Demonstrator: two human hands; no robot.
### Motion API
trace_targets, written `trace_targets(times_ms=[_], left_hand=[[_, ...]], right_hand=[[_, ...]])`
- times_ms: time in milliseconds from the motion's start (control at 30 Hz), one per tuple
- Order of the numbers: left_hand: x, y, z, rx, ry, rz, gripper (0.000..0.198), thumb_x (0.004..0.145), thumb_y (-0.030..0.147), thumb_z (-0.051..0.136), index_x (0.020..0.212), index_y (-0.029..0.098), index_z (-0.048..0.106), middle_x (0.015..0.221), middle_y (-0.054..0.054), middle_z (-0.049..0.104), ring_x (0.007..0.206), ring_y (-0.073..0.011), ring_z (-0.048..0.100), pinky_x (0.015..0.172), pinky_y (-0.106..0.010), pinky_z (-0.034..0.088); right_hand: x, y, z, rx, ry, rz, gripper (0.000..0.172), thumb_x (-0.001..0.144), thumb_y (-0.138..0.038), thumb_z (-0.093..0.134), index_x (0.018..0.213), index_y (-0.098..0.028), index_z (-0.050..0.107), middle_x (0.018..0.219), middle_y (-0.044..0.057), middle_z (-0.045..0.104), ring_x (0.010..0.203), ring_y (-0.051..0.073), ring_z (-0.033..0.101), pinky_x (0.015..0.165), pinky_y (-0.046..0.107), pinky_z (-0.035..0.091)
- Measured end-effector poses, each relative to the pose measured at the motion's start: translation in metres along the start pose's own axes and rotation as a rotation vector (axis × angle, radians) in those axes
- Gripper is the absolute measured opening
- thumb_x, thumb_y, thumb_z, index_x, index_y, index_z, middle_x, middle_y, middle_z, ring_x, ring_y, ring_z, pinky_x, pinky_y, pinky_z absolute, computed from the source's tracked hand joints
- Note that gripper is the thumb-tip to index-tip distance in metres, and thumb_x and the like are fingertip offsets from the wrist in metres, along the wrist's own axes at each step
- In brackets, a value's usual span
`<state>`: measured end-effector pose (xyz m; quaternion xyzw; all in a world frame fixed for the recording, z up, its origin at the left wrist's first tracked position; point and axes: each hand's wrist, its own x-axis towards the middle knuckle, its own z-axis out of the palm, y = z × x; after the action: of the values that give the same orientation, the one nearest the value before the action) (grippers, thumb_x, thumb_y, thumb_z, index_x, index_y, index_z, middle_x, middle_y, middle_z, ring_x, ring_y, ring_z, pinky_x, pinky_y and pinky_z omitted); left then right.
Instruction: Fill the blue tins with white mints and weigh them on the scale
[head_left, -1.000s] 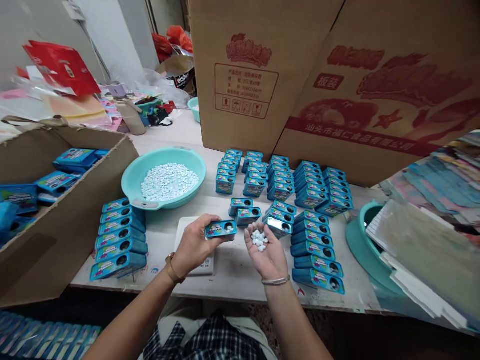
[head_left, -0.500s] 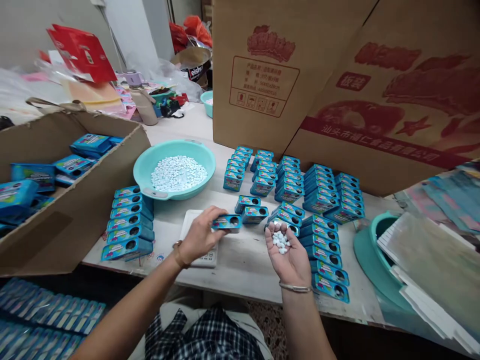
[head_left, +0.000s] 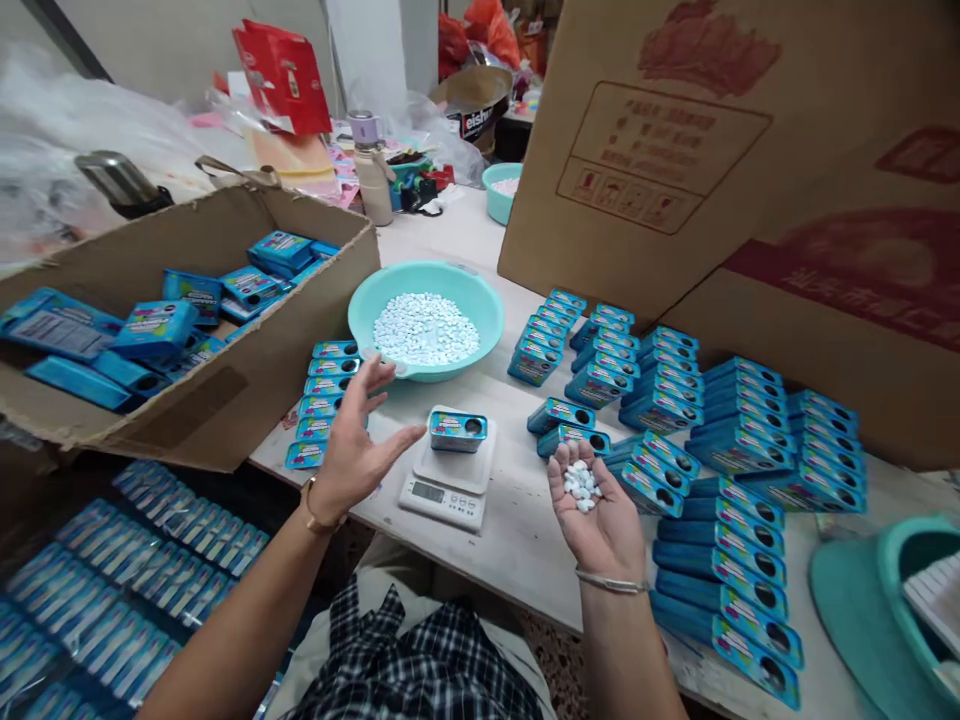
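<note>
A small blue candy box (head_left: 458,430) with a round dark hole in its top stands on the white digital scale (head_left: 448,495). Left of it, my left hand (head_left: 352,440) is open, fingers spread and nothing in them, its thumb close to the box. My right hand (head_left: 604,530) is cupped palm up, holding a small heap of pale candies (head_left: 581,485). Behind the scale, a turquoise basin (head_left: 487,345) contains many of the same candies. More boxes (head_left: 326,405) stand in a row beside my left hand, partly covered by it.
Several rows of blue boxes (head_left: 739,415) fill the table's right side before a large carton (head_left: 675,190). An open cardboard box (head_left: 300,255) with loose blue boxes is at left. Packed rows (head_left: 112,590) lie lower left. A turquoise tub (head_left: 862,600) stands far right.
My left hand has let go of the blue box, now on the scale, and moved back left with its fingers spread. My right hand still holds the candies. The view has swung right.
</note>
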<state>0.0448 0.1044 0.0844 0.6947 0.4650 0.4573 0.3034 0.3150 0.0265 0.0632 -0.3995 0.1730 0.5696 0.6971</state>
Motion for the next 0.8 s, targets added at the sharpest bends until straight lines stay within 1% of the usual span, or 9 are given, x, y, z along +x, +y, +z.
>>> trace_targets(times_ms=[67, 167, 267, 367, 467, 667, 800], left_hand=[[-0.006, 0.002, -0.012, -0.061, 0.091, -0.052, 0.073, 0.080, 0.035, 0.071, 0.144, 0.025, 0.036, 0.135, -0.012, 0.053, 0.125, -0.0258, 0.053, 0.101, -0.040, 0.047], [-0.015, -0.006, -0.022, -0.113, 0.120, -0.128, 0.058, 0.082, 0.033, 0.069, 0.135, 0.023, 0.048, 0.125, -0.010, 0.060, 0.117, -0.0242, 0.058, 0.097, -0.039, 0.050], [-0.022, -0.018, -0.023, -0.149, 0.121, -0.187, 0.049, 0.083, 0.032, 0.068, 0.130, 0.022, 0.054, 0.119, -0.009, 0.063, 0.111, -0.0224, 0.061, 0.096, -0.038, 0.050], [-0.026, -0.025, -0.020, -0.171, 0.140, -0.228, 0.042, 0.085, 0.031, 0.067, 0.125, 0.021, 0.058, 0.112, -0.008, 0.066, 0.104, -0.0201, 0.063, 0.095, -0.036, 0.050], [-0.031, -0.027, -0.017, -0.181, 0.147, -0.250, 0.038, 0.085, 0.031, 0.067, 0.121, 0.021, 0.060, 0.107, -0.007, 0.067, 0.100, -0.0185, 0.063, 0.093, -0.034, 0.050], [-0.039, -0.030, -0.011, -0.174, 0.067, -0.248, 0.035, 0.086, 0.031, 0.065, 0.120, 0.022, 0.060, 0.106, -0.006, 0.068, 0.099, -0.0185, 0.064, 0.093, -0.035, 0.050], [-0.043, -0.031, -0.010, -0.157, 0.030, -0.245, 0.034, 0.087, 0.031, 0.064, 0.119, 0.022, 0.060, 0.106, -0.006, 0.068, 0.099, -0.0186, 0.064, 0.093, -0.035, 0.050]], right_hand=[[0.004, 0.004, 0.002, -0.020, -0.002, 0.007, 0.020, 0.092, -0.016, 0.045, 0.099, -0.017, 0.064, 0.089, 0.002, 0.071, 0.081, 0.012, 0.069, 0.070, 0.029, 0.060], [0.009, 0.011, 0.006, -0.028, -0.101, 0.047, 0.014, 0.086, -0.014, 0.056, 0.098, -0.018, 0.062, 0.079, -0.001, 0.065, 0.067, 0.008, 0.063, 0.058, 0.020, 0.055], [0.012, 0.017, 0.009, -0.018, -0.246, 0.101, 0.014, 0.081, -0.011, 0.060, 0.093, -0.017, 0.060, 0.067, -0.006, 0.053, 0.050, 0.004, 0.050, 0.041, 0.013, 0.041], [0.012, 0.023, 0.016, -0.057, -0.321, 0.075, 0.014, 0.082, -0.011, 0.058, 0.095, -0.016, 0.060, 0.061, -0.009, 0.043, 0.040, 0.002, 0.037, 0.032, 0.013, 0.026], [0.010, 0.027, 0.026, -0.185, -0.367, 0.014, 0.017, 0.083, -0.016, 0.059, 0.100, -0.016, 0.061, 0.059, -0.010, 0.040, 0.037, 0.002, 0.031, 0.031, 0.014, 0.022], [0.004, 0.031, 0.049, -0.516, -0.440, -0.071, 0.022, 0.081, -0.026, 0.065, 0.101, -0.017, 0.064, 0.055, -0.010, 0.039, 0.034, 0.000, 0.025, 0.033, 0.012, 0.018], [0.001, 0.029, 0.058, -0.596, -0.476, -0.102, 0.025, 0.080, -0.027, 0.066, 0.102, -0.015, 0.065, 0.054, -0.010, 0.039, 0.035, 0.000, 0.023, 0.034, 0.013, 0.017]])
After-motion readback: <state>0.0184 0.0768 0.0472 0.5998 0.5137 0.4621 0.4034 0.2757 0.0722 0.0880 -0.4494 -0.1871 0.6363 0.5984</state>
